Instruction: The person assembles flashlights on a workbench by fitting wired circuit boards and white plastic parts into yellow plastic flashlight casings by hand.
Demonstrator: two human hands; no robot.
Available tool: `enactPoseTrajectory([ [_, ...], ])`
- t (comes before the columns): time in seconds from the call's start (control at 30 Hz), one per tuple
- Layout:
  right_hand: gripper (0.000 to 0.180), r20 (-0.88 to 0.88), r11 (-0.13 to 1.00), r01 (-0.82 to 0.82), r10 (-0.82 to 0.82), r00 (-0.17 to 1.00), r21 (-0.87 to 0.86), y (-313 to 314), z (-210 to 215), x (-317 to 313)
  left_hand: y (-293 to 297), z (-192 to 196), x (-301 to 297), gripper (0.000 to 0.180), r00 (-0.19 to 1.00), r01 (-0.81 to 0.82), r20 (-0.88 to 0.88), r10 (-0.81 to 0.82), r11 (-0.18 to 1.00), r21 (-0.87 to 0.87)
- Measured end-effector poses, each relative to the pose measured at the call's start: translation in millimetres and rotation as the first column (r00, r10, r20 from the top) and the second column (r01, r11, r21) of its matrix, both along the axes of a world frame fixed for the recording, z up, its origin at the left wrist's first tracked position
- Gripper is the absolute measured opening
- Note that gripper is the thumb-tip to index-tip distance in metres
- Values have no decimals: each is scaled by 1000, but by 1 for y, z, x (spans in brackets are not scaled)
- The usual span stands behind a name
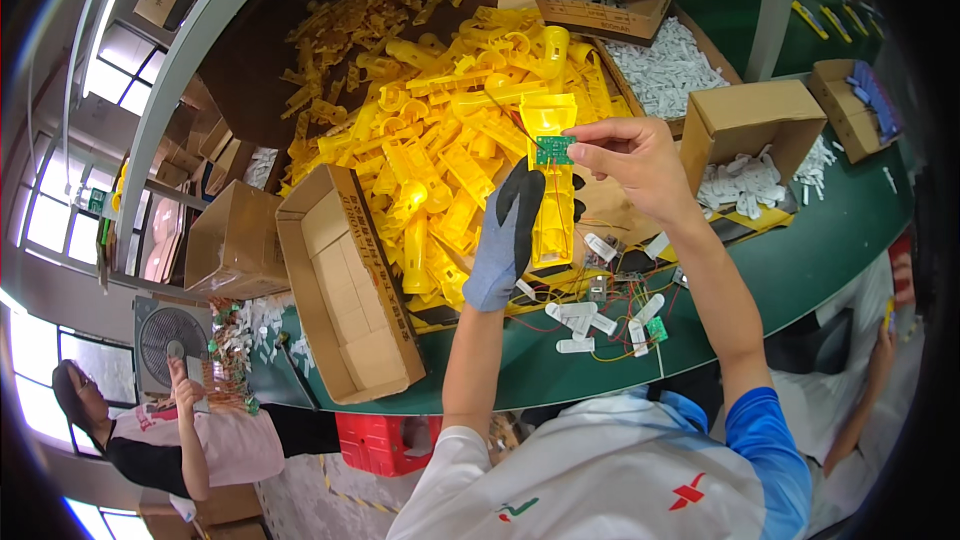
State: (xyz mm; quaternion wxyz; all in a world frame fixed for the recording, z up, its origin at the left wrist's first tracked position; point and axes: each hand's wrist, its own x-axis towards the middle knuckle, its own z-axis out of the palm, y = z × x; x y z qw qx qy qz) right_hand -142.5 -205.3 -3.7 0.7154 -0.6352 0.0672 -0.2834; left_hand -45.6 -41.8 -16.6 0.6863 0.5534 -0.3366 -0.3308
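Note:
My left hand (pixel 504 240), in a blue-grey glove with black on the fingers, is closed around a long yellow plastic housing (pixel 552 235). The housing stands out from me, its flared end pointing away. Between thumb and fingertips, my bare right hand (pixel 640 165) pinches a small green circuit board (pixel 553 150) over the housing's upper part. Thin red wires run down from the board along the housing. Close to my body lie several white plastic pieces (pixel 577 316), tangled thin wires and another small green board (pixel 656 329).
A heap of yellow plastic parts (pixel 440 165) spreads behind my hands. An open cardboard box (pixel 350 285) is at left; another box (pixel 755 120) with white pieces stands at right. A person (pixel 190 430) is at far left beside a fan (pixel 172 340).

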Motion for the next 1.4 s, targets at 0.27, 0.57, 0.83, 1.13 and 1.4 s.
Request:
enactPoseTrajectory([
  [0.27, 21, -11, 999, 14, -15, 1000, -30, 14, -11, 9, -7, -27, 17, 35, 923, -271, 305, 233, 959, 85],
  [0.57, 46, 4, 995, 37, -38, 999, 95, 28, -7, 18, -10, -21, 11, 23, 917, -363, 161, 365, 931, -39],
  [0.83, 47, -121, 959, -113, 149, 981, 260, 12, -35, 19, -17, -36, 6, 31, 921, -131, -384, 70, 982, -134],
  [1.13, 45, -183, 951, -126, 182, 966, 282, 21, -37, 18, -12, -28, -3, 27, 920, -131, -383, 83, 986, -99],
  [1.4, 40, -158, 994, 2, 15, 987, 105, 23, -14, 7, -8, 0, -4, 29, 938, -1, -344, -39, 993, -116],
])
